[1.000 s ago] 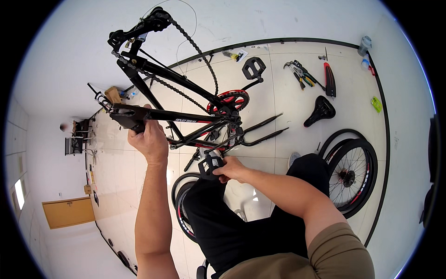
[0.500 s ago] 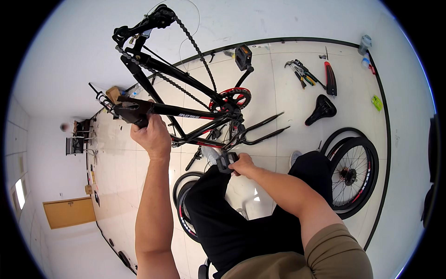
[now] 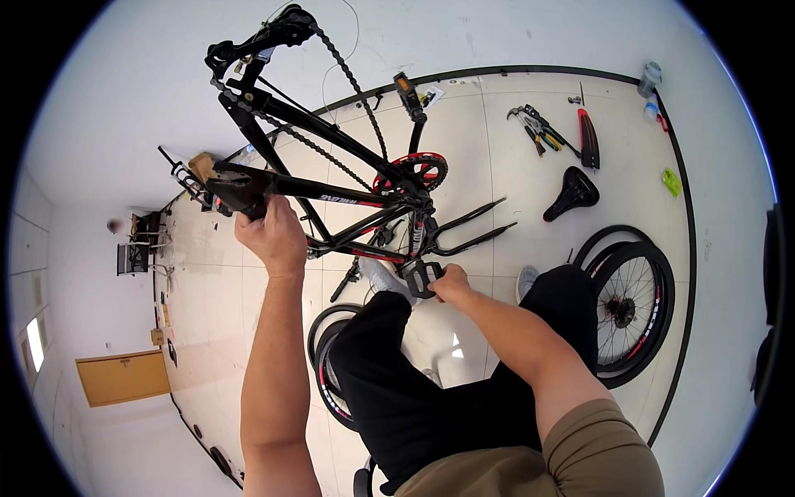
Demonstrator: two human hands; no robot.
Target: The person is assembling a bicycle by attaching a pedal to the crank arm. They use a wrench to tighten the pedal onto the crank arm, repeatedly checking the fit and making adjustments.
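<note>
My left hand is wrapped round a dark, saddle-like piece at the left end of a tube of the black bicycle frame; its exact kind is hard to tell. Lower and to the right, my right hand grips the near black pedal. At the frame's middle sits a chainring with red on it, and the chain runs from it up to the rear derailleur. The far pedal with its orange reflector stands above the chainring. Two fork-like legs stick out to the right.
To the right on the tiled floor lie a black saddle, a black-red mudguard and several hand tools. Wheels lie beside my right leg, others by my left. Bottles stand along the wall.
My right hand has moved a little right with the near pedal. The far pedal has swung left as the crank turned. My left hand keeps its hold, with the frame shifted only slightly.
</note>
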